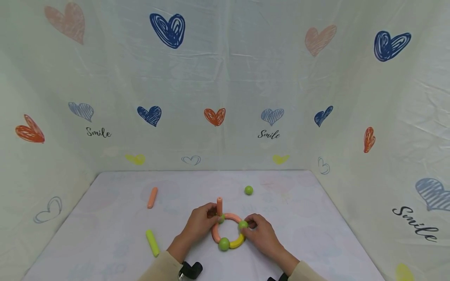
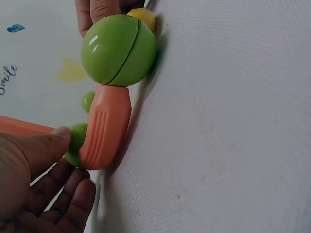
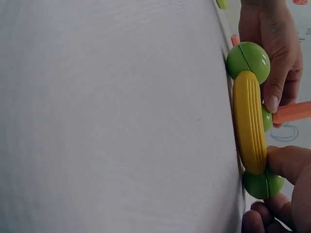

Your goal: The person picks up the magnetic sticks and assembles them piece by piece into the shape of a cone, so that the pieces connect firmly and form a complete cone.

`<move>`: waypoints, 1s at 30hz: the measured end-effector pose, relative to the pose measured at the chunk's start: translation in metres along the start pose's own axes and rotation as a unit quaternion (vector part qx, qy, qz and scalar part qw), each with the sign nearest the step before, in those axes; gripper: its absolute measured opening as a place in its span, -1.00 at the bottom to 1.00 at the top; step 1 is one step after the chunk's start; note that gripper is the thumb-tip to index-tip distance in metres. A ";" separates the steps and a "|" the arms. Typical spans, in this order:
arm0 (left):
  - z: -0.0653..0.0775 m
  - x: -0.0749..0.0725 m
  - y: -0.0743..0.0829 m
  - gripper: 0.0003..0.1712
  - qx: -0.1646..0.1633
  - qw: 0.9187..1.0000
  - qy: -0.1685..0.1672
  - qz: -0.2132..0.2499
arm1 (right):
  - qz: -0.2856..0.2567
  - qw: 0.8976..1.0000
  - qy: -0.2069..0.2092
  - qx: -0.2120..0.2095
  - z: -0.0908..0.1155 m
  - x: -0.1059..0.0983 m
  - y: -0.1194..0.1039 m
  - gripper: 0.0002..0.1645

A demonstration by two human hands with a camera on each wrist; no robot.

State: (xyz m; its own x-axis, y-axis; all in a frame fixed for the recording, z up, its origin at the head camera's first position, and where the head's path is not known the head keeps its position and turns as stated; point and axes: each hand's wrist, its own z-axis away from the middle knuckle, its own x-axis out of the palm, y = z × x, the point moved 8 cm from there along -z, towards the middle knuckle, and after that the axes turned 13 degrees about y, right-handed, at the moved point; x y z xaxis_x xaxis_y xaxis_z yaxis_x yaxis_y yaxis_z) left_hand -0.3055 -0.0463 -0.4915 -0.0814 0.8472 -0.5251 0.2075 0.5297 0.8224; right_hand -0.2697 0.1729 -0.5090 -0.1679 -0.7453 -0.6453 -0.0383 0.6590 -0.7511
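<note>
A ring of curved rods and green balls lies on the table. Its curved yellow rod [image 1: 237,241] forms the near right part, and curved orange rods [image 1: 215,233] form the left and far parts. A straight orange rod [image 1: 219,206] stands upright from the far left green ball [image 1: 221,218]. My left hand [image 1: 198,224] pinches that ball between thumb and fingers. On the ring's right side, my right hand [image 1: 261,234] pinches another green ball [image 1: 243,225]. The near green ball [image 2: 119,50] joins the yellow rod and an orange rod [image 2: 108,127], untouched by either hand.
Left of the ring lie a loose orange rod [image 1: 152,198] and a lime-green rod [image 1: 152,242]. A loose green ball [image 1: 249,190] sits beyond the ring, to the right. A curtain printed with hearts [image 1: 239,86] surrounds the white table [image 1: 302,210].
</note>
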 end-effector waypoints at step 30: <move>0.001 -0.001 0.002 -0.69 -0.027 0.999 0.027 -0.017 | -0.020 0.998 -0.034 -0.055 0.010 0.001 -0.007 -0.62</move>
State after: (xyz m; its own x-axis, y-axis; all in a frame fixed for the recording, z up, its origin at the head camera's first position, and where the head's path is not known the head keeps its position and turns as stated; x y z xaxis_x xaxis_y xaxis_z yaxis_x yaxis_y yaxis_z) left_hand -0.3042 -0.0458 -0.4895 -0.1407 0.8288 -0.5415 0.1513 0.5586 0.8155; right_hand -0.2596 0.1665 -0.5056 -0.0967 -0.7736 -0.6262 -0.1525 0.6333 -0.7588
